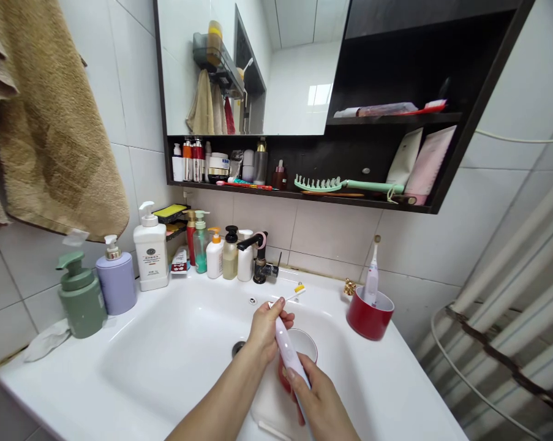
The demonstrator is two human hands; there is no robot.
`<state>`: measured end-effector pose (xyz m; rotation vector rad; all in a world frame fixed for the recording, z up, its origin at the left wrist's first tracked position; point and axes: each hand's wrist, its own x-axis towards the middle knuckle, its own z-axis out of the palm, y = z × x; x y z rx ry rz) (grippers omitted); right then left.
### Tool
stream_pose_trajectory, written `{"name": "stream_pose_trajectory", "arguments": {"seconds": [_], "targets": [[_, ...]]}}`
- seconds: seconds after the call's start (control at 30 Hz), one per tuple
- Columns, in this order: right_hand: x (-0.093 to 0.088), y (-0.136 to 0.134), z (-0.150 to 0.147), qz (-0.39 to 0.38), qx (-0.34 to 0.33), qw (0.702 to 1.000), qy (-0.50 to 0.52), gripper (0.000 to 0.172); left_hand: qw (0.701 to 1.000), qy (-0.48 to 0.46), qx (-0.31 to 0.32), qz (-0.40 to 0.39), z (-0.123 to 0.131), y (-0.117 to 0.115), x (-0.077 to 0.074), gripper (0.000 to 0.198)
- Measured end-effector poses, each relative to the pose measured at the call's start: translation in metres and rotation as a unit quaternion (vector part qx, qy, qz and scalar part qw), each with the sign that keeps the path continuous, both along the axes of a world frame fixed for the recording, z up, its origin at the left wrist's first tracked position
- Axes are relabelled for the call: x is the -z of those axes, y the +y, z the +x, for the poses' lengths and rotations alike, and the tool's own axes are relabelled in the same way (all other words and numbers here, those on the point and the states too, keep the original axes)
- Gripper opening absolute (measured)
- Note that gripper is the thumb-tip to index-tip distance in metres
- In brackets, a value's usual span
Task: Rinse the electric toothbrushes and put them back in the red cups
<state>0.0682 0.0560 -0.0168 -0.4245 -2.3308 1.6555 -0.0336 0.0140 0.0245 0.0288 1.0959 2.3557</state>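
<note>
Over the sink, an electric toothbrush with a pale pinkish-white handle is held at a slant in both hands. My left hand is closed around its upper end, thumb and forefinger at the neck. The brush head, with yellow and white bristles, sticks out beyond them towards the back rim. Lower down, my right hand grips the handle, partly covering it. Behind and below the handle, in the basin, is a white round cup with a dark rim; red parts near it are mostly hidden by my hands.
A black faucet rises at the back rim. Several pump bottles line the left and back edges. On the right, a red cup holds another electric toothbrush. A mirrored cabinet with shelves overhangs the sink. White pipes stand at right.
</note>
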Motion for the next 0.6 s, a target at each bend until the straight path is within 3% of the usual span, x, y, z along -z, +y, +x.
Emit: {"name": "stream_pose_trajectory", "arguments": {"seconds": [0.13,0.3,0.4,0.5,0.6], "targets": [[0.001,0.000,0.001,0.006,0.002,1.000,-0.017,0.038,0.999,-0.017,-0.027,0.038,-0.005,-0.003,-0.002,0.013],[-0.005,0.002,0.002,-0.005,0.009,1.000,-0.005,0.041,0.992,-0.103,-0.058,0.052,-0.019,-0.009,0.001,0.004],[-0.012,0.002,0.003,-0.006,0.021,1.000,0.007,0.041,0.992,-0.108,-0.018,0.062,-0.019,-0.009,0.003,0.007],[-0.019,0.001,0.005,-0.009,0.032,0.999,0.019,0.040,0.996,-0.051,0.040,0.061,-0.013,-0.008,0.003,0.010],[-0.023,0.005,0.005,-0.011,0.044,0.999,0.013,0.041,0.987,0.053,0.153,-0.007,-0.006,-0.010,0.003,0.009]]}}
